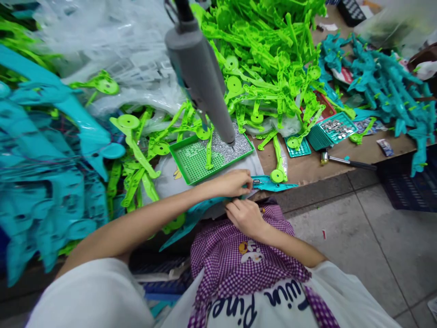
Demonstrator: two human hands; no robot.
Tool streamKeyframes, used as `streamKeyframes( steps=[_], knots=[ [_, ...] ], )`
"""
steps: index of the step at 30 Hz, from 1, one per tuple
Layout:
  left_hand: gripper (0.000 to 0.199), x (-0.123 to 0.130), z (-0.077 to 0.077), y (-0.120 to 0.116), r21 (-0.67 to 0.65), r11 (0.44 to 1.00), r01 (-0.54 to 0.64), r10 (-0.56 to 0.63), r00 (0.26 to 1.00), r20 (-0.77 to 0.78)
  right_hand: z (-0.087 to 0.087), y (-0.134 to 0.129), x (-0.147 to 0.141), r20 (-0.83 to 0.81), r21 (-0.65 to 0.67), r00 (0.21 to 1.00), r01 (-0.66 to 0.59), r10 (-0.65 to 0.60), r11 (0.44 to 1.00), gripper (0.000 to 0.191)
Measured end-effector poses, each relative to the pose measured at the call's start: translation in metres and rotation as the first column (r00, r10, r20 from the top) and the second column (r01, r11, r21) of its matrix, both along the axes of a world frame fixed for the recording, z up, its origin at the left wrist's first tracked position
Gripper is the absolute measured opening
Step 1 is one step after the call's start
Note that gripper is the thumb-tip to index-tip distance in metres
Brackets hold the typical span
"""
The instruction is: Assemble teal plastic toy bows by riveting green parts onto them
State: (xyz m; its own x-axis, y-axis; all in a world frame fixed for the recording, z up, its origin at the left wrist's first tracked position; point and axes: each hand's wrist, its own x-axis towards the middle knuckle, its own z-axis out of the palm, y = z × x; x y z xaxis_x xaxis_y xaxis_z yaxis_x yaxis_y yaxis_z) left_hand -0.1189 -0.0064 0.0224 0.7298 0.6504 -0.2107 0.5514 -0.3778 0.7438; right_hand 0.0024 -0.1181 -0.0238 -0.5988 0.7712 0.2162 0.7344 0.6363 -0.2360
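A long teal plastic piece (278, 186) lies across the table's front edge, its pointed left end hanging over my lap. My left hand (234, 183) reaches across from the left, fingers closed on the middle of the piece, beside a small metal part (256, 181). Just below it, my right hand (246, 217) pinches the piece's near edge. Fingertips of both hands are partly hidden. Above them hangs a grey powered screwdriver (205, 82), touched by neither hand. Behind my left hand sits a green tray (191, 180) with many small silver pieces.
Bright green plastic parts (266, 50) are heaped at the back. Teal pieces are piled at the left (44, 173) and right (385, 82). A hammer (348, 161) and a teal tray of metal discs (337, 129) lie at the right. A dark blue crate (409, 182) stands below.
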Motion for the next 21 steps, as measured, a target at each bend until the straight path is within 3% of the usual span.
streamKeyframes(
  steps=[2, 4, 7, 10, 14, 18, 21],
  knots=[
    [0.006, -0.011, -0.003, 0.001, -0.087, 0.976, -0.199, 0.203, 0.979, 0.031, 0.001, 0.001, 0.003, -0.036, 0.038, 0.999, 0.031, -0.030, 0.999, 0.023],
    [0.009, -0.023, -0.008, -0.003, -0.200, 0.895, -0.398, 0.412, 0.911, 0.030, 0.001, 0.001, 0.005, -0.066, 0.061, 0.997, 0.042, -0.038, 0.997, 0.026],
    [0.019, -0.037, -0.017, -0.015, -0.331, 0.773, -0.541, 0.587, 0.808, 0.051, -0.002, 0.001, 0.008, -0.103, 0.112, 0.995, 0.014, -0.002, 0.994, 0.027],
    [0.030, -0.044, -0.023, -0.025, -0.311, 0.757, -0.574, 0.626, 0.775, 0.093, -0.004, 0.000, 0.012, -0.105, 0.121, 0.994, -0.016, 0.028, 0.993, 0.026],
    [0.020, -0.048, -0.024, -0.041, -0.147, 0.790, -0.595, 0.608, 0.791, 0.067, -0.005, -0.001, 0.018, -0.117, 0.057, 0.992, -0.042, 0.048, 0.998, 0.026],
    [0.024, -0.047, -0.024, -0.060, -0.032, 0.811, -0.585, 0.585, 0.807, 0.083, -0.007, -0.003, 0.023, -0.190, 0.117, 0.977, -0.072, 0.094, 0.991, 0.022],
    [0.023, -0.045, -0.024, -0.068, 0.072, 0.812, -0.579, 0.573, 0.815, 0.088, -0.007, -0.002, 0.027, -0.217, 0.078, 0.971, -0.089, 0.104, 0.993, 0.023]
  ],
)
